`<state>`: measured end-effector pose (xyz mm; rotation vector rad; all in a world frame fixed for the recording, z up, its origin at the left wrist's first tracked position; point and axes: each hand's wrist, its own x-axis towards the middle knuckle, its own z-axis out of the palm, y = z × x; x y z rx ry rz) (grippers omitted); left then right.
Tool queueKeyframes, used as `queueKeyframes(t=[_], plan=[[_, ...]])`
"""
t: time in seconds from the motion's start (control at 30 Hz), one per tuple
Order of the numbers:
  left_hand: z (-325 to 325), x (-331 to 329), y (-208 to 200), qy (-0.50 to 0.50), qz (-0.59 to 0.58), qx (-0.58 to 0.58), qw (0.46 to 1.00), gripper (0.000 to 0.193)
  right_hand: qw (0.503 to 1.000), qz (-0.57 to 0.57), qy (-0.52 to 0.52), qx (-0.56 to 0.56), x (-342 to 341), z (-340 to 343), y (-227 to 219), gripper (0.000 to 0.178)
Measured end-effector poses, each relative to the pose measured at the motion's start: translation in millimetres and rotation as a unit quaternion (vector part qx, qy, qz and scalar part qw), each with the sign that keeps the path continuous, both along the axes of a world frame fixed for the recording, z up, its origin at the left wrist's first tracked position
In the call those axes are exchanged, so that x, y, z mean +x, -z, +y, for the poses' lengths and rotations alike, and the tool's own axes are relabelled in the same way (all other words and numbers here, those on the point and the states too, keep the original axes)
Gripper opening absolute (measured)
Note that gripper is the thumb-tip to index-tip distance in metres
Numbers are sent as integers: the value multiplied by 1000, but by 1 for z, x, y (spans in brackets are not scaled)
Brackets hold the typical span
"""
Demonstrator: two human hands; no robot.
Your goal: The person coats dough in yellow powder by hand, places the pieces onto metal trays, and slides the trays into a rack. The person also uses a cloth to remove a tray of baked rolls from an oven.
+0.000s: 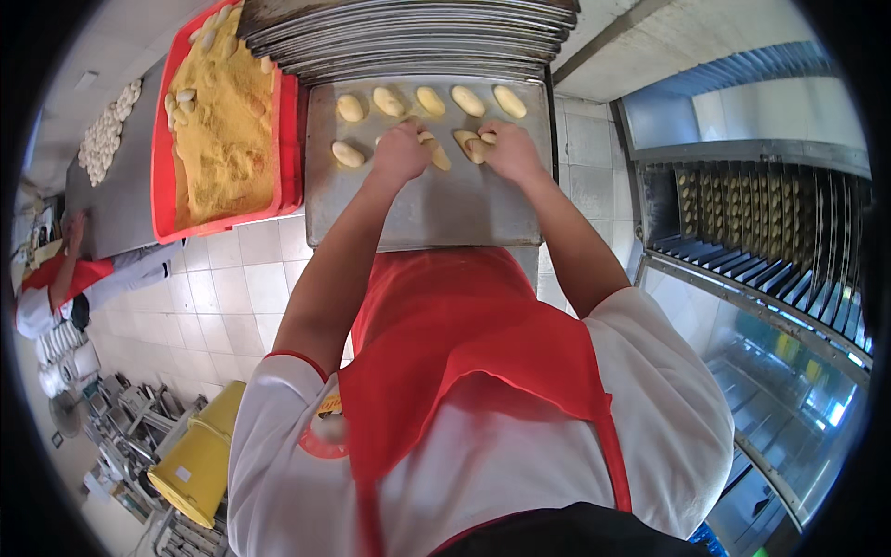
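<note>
Two bare hands of yours reach over a flat grey metal baking tray, and both are curled inward, well short of spread. Your left hand has its fingers bent down at the upper end of a slim, pale-yellow elongated dough piece, which lies slanted just to the right of your knuckles. The fingertips touch it, but your thumb is hidden, so you cannot tell from this view whether they pinch it or only rest against it. Your right hand is drawn in tighter, fingers and thumb pressed together on the right side of a tan-yellow oval dough piece, which sits tilted on the tray's middle. The two hands are apart, with both of these pieces between them.

Beyond your fingers, five plump, pale-yellow oval dough rolls make a row near the tray's far edge. One more rounded cream-coloured dough roll lies to the left of your left hand, and part of another shows behind that hand.

Left of the tray stands a red rectangular plastic tub holding loose golden-yellow crumbs, with several pale dough pieces on top. Behind the tray rises a stack of dark metal trays. Your red cloth apron hangs at the tray's near edge.
</note>
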<state>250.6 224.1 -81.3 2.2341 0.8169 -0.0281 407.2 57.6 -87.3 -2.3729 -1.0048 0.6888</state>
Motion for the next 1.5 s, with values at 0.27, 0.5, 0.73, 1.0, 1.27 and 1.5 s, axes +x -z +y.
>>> queueKeyframes(t=[0.27,0.5,0.73,1.0,1.27,1.5], plan=[[-39,27,-18,98,-125,114,981,28,977,62,160,124,9,-60,-5,35],[-47,41,-11,177,-72,141,971,29,961,-117,56,245,2,-74,28,35],[58,-49,-49,61,-301,-120,944,31,991,-94,62,66,2,-77,33,26],[303,-246,-27,-153,-290,-47,943,42,975,-158,55,147,-7,-56,29,22],[428,-445,15,-94,-247,18,964,40,936,-228,264,-56,-7,-41,50,23],[385,-470,-28,-182,-262,-190,928,39,928,-220,224,203,-156,127,-53,27]])
